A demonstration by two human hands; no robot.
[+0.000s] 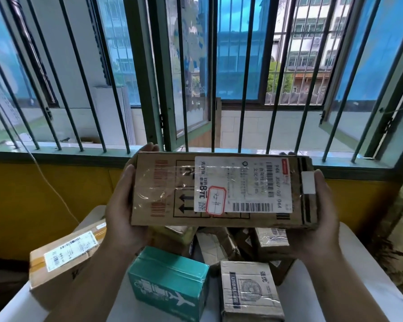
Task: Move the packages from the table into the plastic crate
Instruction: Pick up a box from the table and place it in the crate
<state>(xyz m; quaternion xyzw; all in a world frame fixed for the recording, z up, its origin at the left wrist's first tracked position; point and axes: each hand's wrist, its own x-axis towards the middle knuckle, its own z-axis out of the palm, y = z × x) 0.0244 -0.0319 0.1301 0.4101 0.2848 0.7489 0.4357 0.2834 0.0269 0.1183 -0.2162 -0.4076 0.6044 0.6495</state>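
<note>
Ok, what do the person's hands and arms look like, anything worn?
Both are bare: no gloves on the left hand or right hand, no sleeves on either forearm as far as the frame shows. No watch, ring or wristband is visible.

Long brown carton [163,189], white shipping label up, held level above boxes piled on table [358,282].

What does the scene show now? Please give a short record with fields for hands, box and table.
held: long cardboard box with white shipping label, raised above the table
left hand: grips the box's left end
right hand: grips its right end
on table: teal box, fan-print box, labelled cardboard box, more parcels behind
crate: not in view
</note>
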